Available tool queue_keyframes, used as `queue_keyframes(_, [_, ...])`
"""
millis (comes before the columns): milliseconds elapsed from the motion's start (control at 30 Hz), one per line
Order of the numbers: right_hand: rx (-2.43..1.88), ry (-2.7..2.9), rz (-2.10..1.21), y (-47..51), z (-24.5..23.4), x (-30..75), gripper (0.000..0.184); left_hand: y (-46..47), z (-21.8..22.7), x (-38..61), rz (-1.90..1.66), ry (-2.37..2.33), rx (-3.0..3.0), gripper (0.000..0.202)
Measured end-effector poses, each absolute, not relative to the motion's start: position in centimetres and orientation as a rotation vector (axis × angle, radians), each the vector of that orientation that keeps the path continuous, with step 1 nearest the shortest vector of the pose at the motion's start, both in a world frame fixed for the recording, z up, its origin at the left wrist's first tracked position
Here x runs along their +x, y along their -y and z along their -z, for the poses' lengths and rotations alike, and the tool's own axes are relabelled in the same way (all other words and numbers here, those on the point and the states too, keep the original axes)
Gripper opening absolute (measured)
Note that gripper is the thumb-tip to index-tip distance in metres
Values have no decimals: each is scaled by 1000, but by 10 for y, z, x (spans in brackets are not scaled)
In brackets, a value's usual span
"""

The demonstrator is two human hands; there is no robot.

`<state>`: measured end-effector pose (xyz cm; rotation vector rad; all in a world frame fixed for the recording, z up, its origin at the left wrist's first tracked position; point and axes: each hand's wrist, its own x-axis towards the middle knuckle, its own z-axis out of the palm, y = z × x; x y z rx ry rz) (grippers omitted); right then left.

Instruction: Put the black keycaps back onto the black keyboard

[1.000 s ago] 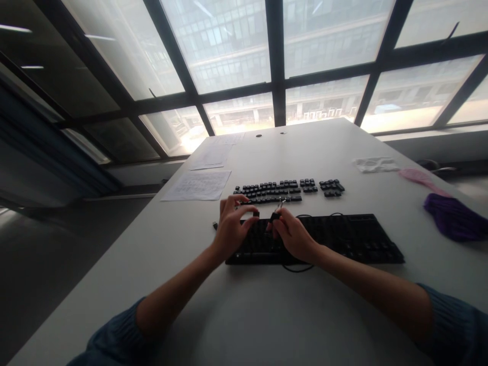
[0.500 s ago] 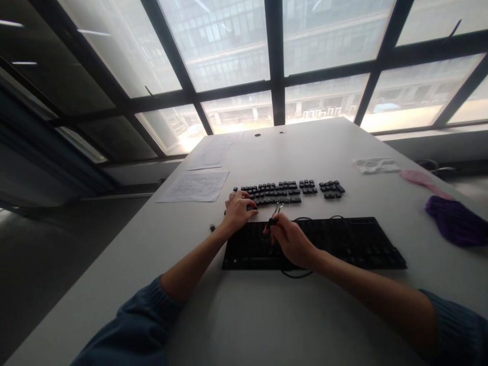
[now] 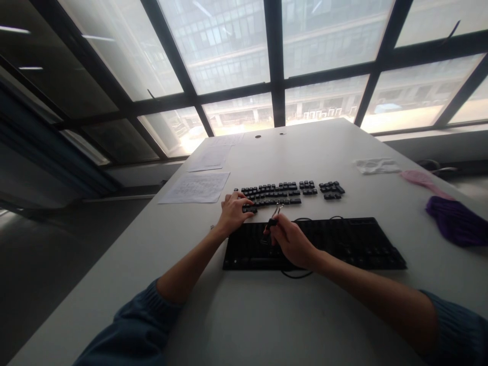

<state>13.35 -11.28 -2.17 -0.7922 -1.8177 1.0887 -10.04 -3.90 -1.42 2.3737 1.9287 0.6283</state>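
A wire-ended tool (image 3: 272, 222) is gripped in the closed right hand (image 3: 293, 238) over the keyboard (image 3: 343, 236); at the keyboard's ten o'clock, the left hand (image 3: 232, 213) is held half-curled by keycaps (image 3: 276, 194) laid toward eleven o'clock; whether one is grasped cannot be told.

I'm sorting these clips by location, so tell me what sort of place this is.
Probably an office or a similar workroom: there are large dark-framed windows, a wide white table beside them, and a computer keyboard lying on that table.
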Motion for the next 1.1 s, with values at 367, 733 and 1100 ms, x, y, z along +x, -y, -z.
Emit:
queue_keyframes(367, [-831, 1656, -1050, 111, 21, 134, 10, 39, 5, -106, -824, -1867, 2357, 27])
queue_keyframes(733, [-873, 1944, -973, 112, 11, 143, 13, 151, 0, -59, -965, -1495, 2249, 18])
queue_keyframes(1100, [-705, 2180, -888, 122, 11, 149, 13, 151, 12, -59, -842, -1402, 2342, 27])
